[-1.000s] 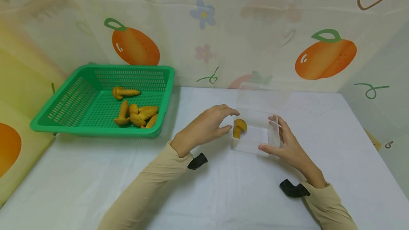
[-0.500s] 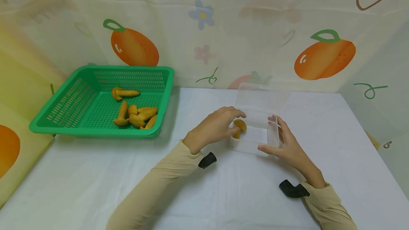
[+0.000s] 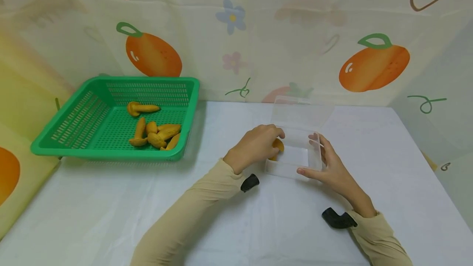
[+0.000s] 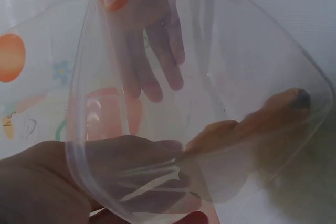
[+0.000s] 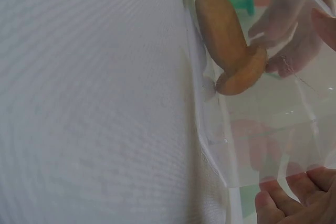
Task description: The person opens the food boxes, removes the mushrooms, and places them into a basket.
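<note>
A clear plastic box (image 3: 295, 155) stands on the white table with its lid (image 3: 301, 112) raised at the back. Inside, by its left wall, is a yellow-brown mushroom (image 5: 231, 45); the right wrist view shows its stem and cap. My left hand (image 3: 255, 147) reaches over that wall, thumb and fingertips at the cap, seeming to pinch its edge. From the head, the hand covers most of the mushroom. My right hand (image 3: 334, 167) grips the box's right side, thumb at the front and fingers along the wall.
A green plastic basket (image 3: 190, 122) stands at the back left and contains several more mushrooms (image 3: 157, 138). Behind the table hangs a patterned cloth (image 3: 258, 32). A black band piece (image 3: 338, 218) sits by the right cuff, another (image 3: 250, 182) by the left.
My left hand has moved right, from beside the box to the mushroom inside, with its fingers drawn closer around the cap. The right hand keeps its hold on the box.
</note>
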A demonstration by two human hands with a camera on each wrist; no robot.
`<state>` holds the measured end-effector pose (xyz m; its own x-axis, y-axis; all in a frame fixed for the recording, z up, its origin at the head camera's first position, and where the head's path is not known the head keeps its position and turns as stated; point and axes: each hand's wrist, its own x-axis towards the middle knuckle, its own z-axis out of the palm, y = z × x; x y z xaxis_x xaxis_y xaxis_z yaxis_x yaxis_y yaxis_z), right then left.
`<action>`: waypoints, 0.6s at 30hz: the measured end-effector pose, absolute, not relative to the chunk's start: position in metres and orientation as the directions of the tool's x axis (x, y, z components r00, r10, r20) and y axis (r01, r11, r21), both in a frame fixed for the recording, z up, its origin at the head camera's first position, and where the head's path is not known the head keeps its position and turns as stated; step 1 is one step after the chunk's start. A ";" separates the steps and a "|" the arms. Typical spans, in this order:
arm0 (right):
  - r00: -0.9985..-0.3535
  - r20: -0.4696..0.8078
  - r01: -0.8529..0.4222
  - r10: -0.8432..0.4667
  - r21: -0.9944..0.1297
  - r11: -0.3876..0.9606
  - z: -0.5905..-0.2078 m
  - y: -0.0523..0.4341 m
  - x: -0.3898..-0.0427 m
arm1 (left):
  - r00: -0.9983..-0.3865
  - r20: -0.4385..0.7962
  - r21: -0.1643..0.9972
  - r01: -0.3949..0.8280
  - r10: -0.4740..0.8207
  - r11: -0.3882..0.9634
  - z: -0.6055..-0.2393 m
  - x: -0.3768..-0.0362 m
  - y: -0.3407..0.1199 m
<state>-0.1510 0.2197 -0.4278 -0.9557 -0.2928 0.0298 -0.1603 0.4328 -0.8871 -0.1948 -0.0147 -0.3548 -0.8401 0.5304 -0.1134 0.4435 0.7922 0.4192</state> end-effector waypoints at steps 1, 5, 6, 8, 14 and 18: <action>-0.956 0.032 -0.162 -0.293 -0.887 0.432 -0.428 0.220 -0.151 | -0.841 -0.126 0.412 0.438 0.526 0.799 -0.355 -0.196 -0.013; -0.956 0.033 -0.162 -0.292 -0.888 0.430 -0.427 0.219 -0.150 | -0.838 -0.184 0.372 0.423 0.513 0.826 -0.354 -0.198 -0.010; -0.956 0.033 -0.162 -0.293 -0.889 0.428 -0.426 0.219 -0.150 | -0.837 -0.198 0.361 0.422 0.511 0.831 -0.353 -0.198 -0.009; -0.956 0.032 -0.161 -0.293 -0.890 0.427 -0.426 0.219 -0.150 | -0.830 -0.217 0.341 0.428 0.513 0.837 -0.352 -0.199 -0.008; -0.956 0.027 -0.155 -0.291 -0.892 0.425 -0.425 0.219 -0.150 | -0.815 -0.240 0.363 0.427 0.526 0.828 -0.351 -0.201 -0.008; -0.956 0.024 -0.152 -0.292 -0.893 0.424 -0.425 0.219 -0.150 | -0.807 -0.246 0.371 0.434 0.538 0.821 -0.351 -0.202 -0.008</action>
